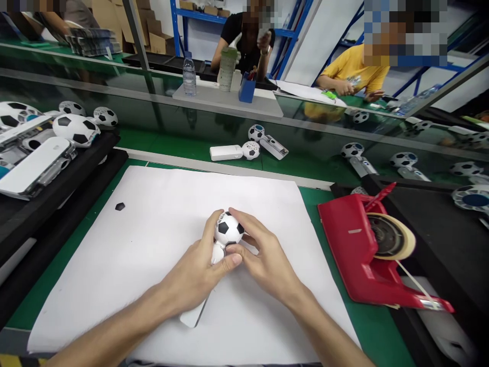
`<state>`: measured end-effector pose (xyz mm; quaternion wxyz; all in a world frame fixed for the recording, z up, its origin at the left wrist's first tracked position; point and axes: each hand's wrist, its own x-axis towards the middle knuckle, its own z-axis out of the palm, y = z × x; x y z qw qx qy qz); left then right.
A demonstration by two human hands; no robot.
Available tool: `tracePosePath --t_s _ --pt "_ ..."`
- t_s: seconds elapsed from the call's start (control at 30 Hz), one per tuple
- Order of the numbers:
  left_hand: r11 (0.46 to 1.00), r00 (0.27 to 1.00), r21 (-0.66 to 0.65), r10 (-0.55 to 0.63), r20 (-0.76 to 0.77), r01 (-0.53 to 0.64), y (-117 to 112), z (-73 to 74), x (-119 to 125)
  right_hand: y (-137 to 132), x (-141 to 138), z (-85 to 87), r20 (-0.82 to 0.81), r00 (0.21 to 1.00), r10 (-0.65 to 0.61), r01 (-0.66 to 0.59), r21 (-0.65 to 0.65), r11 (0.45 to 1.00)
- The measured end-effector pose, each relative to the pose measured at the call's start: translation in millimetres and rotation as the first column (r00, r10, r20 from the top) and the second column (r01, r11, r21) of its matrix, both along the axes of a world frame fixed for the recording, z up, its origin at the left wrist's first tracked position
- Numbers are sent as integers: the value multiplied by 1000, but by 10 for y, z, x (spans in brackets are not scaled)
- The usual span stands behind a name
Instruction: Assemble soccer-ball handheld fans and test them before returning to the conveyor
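Between my hands is a handheld device with a soccer-ball head (229,229) and a white handle (194,314), over the white paper sheet (168,204). My left hand (202,270) wraps around the neck and upper handle, its thumb lying below the ball. The fingers of my right hand (265,255) close around the ball's right side, with the thumb at its lower edge. Parts of the neck and handle are hidden by my left hand. A small black pentagon piece (119,206) lies on the sheet at the upper left.
A red tape dispenser (351,250) stands right of the sheet. Soccer-ball devices fill a black tray (76,168) at left; two more devices (251,150) lie behind the sheet. Beyond the glass barrier are a water bottle (189,76) and people seated at work.
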<state>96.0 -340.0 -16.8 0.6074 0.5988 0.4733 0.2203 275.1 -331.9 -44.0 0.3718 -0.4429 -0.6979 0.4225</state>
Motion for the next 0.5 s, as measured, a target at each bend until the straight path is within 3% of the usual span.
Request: tracePosePath --t_s 0.2,0.37,0.5 --pt "999 999 52 16 -46 -14 -11 -41 38 -19 7 22 96 995 -8 2 62 998" --pt "982 997 186 48 -55 -37 -48 -101 42 -41 -43 -26 16 995 -96 90 220 971" --pt "982 999 186 49 -20 -45 -84 -81 40 -80 -56 -68 -58 987 -150 160 308 938"
